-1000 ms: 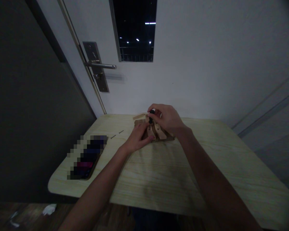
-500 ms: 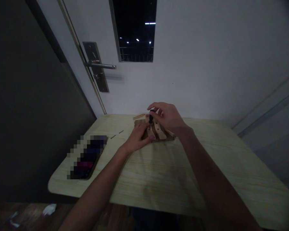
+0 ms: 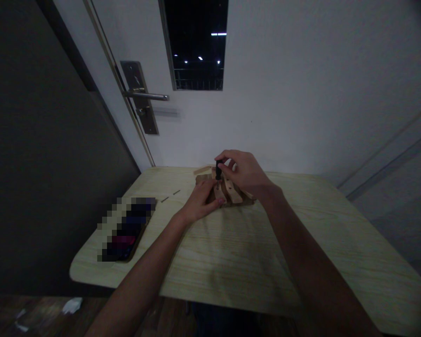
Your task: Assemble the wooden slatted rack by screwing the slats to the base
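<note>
Head view: by the far edge of the desk (image 3: 354, 243), the right hand (image 3: 245, 168) pinches a black tool (image 3: 218, 171), probably a screwdriver, nearly upright over a wooden assembly (image 3: 235, 193), which the left hand (image 3: 200, 196) clasps between thumb and fingers. The wood looks light, stiff and apt to twist, best held by its outer edges.

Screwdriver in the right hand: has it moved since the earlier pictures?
Yes, slightly: the top of the screwdriver has shifted left against the door window, and looks more upright.

Pixels blur the phone (image 3: 132, 229), and the left grip (image 3: 200, 199) partly hides the board (image 3: 246, 202)
</note>
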The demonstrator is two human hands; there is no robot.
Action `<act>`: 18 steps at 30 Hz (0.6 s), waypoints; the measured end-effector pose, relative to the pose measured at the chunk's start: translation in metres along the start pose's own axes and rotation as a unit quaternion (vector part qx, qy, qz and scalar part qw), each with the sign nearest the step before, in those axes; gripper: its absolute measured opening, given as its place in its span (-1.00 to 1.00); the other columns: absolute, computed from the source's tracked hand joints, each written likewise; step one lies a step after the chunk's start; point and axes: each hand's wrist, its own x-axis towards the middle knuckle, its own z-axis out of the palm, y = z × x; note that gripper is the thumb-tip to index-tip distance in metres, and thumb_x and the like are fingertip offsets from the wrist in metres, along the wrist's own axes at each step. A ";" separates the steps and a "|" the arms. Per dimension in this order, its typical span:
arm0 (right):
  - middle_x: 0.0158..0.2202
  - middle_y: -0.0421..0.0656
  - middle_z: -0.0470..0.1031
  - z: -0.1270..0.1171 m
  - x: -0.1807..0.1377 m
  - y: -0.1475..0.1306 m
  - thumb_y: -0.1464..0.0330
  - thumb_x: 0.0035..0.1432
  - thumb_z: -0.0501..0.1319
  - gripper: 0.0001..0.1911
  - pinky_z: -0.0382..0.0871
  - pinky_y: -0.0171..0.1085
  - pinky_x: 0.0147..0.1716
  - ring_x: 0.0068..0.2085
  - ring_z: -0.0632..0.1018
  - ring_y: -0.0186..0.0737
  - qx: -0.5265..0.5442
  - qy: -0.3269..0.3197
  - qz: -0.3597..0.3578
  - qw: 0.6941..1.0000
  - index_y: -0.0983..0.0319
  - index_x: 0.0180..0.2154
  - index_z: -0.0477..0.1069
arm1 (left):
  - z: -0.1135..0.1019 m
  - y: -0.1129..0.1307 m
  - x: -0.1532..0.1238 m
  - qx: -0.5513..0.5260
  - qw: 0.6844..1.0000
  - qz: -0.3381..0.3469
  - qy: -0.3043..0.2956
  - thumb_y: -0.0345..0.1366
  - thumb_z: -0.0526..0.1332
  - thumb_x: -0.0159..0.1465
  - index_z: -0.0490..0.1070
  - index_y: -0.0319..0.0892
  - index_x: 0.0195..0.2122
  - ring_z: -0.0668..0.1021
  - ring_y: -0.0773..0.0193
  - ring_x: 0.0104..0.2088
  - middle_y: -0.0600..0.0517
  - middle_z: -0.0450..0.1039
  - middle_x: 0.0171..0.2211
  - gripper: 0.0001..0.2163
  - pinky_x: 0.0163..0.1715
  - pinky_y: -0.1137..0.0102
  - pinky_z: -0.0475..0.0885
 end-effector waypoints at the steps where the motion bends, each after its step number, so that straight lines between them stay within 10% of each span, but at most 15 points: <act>1: -0.31 -0.15 0.50 0.000 0.000 -0.001 0.39 0.12 0.15 -0.86 0.30 -0.31 -0.35 -0.42 0.44 -0.33 0.000 -0.003 0.003 1.000 0.24 -0.25 0.42 | 0.000 0.001 0.000 0.000 1.000 0.001 -0.001 0.00 0.08 0.22 0.17 -0.18 0.10 0.33 0.03 -0.02 -0.15 0.31 0.01 -0.50 -0.02 0.13 0.25; 11: -0.52 -0.23 0.44 0.011 0.000 0.003 0.30 0.10 0.22 -0.81 0.26 -0.33 -0.46 -0.50 0.44 -0.32 -0.008 0.024 0.061 0.998 0.21 -0.23 0.34 | -0.002 0.004 0.002 -0.004 1.000 0.009 -0.001 0.01 0.09 0.21 0.17 -0.12 0.10 0.33 0.04 -0.03 -0.13 0.32 0.01 -0.51 -0.02 0.10 0.25; 18: -0.24 -0.10 0.56 0.011 0.002 0.006 0.34 0.17 0.16 -0.81 0.37 -0.24 -0.23 -0.29 0.53 -0.26 -0.019 -0.004 0.019 1.000 0.21 -0.21 0.50 | -0.001 0.004 0.001 -0.008 1.000 0.010 0.002 0.03 0.08 0.21 0.18 -0.13 0.11 0.34 0.06 -0.04 -0.13 0.33 0.00 -0.49 -0.02 0.10 0.25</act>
